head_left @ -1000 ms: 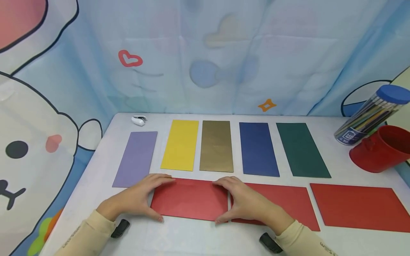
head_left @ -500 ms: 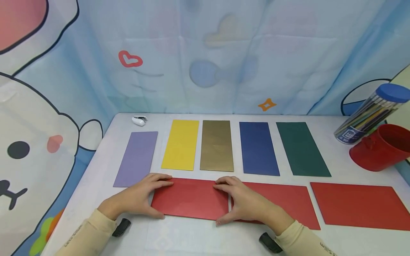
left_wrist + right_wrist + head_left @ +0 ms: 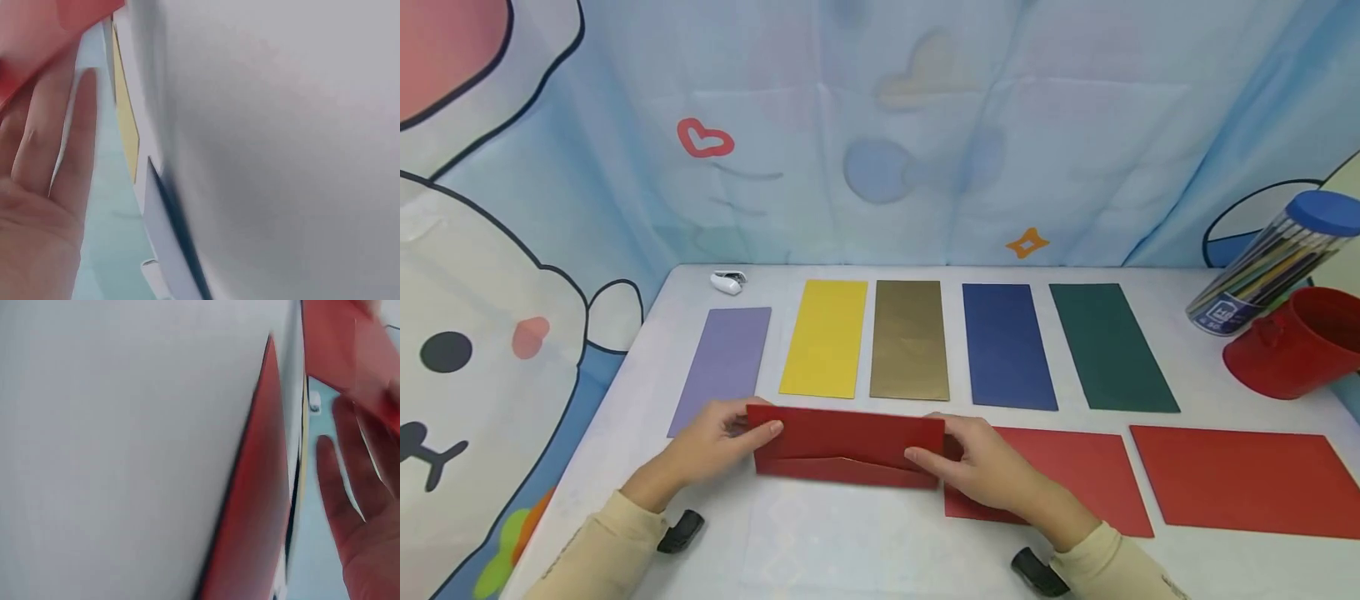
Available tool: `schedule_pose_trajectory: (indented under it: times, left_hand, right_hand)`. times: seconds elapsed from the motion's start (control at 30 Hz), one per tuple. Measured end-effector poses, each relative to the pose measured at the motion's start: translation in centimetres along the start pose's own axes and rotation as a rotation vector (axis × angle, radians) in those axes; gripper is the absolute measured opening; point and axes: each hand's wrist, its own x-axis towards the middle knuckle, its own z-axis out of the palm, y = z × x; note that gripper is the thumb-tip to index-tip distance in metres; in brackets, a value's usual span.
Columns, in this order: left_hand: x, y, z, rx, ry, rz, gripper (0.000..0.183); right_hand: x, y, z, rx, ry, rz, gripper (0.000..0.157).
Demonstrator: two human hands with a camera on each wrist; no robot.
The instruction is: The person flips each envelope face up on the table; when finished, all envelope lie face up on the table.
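Red envelope [image 3: 850,432] is being held up off the table [image 3: 850,550], in front of the gold card [image 3: 910,340], tilted, with a flap edge being shown along its lower part. Its left end is being pinched by the left hand [image 3: 703,446], front-left of the gold card: nearly closed grip, thumb on the face, fingers behind, little finger being left free in the left wrist view. Its right end is being pinched likewise by the right hand [image 3: 988,462], front-right of the gold card. Near red card [image 3: 1075,475], front-right of the gold card, is being partly hidden by that hand; far red card [image 3: 1243,479] is being seen flat beyond it, farther right.

Yellow card [image 3: 823,337] is being seen just left of the gold card, purple card [image 3: 722,367] farther left, white gadget [image 3: 728,283] back-left. Blue card [image 3: 1011,346] is being seen just right of the gold card, green card [image 3: 1114,348] next, pencil jar [image 3: 1273,267] and red mug [image 3: 1292,346] far right. A curtain [image 3: 775,208] is being shown behind the gold card.
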Motion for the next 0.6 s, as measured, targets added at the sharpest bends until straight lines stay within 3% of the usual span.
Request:
schedule_pose_trajectory:
  times: [0.1,0.2,0.6]
  left_hand:
    - [0.2,-0.1,0.1,-0.086,0.092,-0.031,0.032]
    - [0.3,-0.1,0.0,-0.122,0.117,-0.052,0.043]
    - [0.5,-0.8,0.3,-0.082,0.087,-0.078,0.046]
  right_hand:
    - [0.3,0.2,0.2,0.126,0.081,0.034,0.045]
    - [0.6,0.2,0.4,0.188,0.127,0.049,0.057]
    - [1.2,-0.2,0.4,0.043,0.181,0.178,0.054]
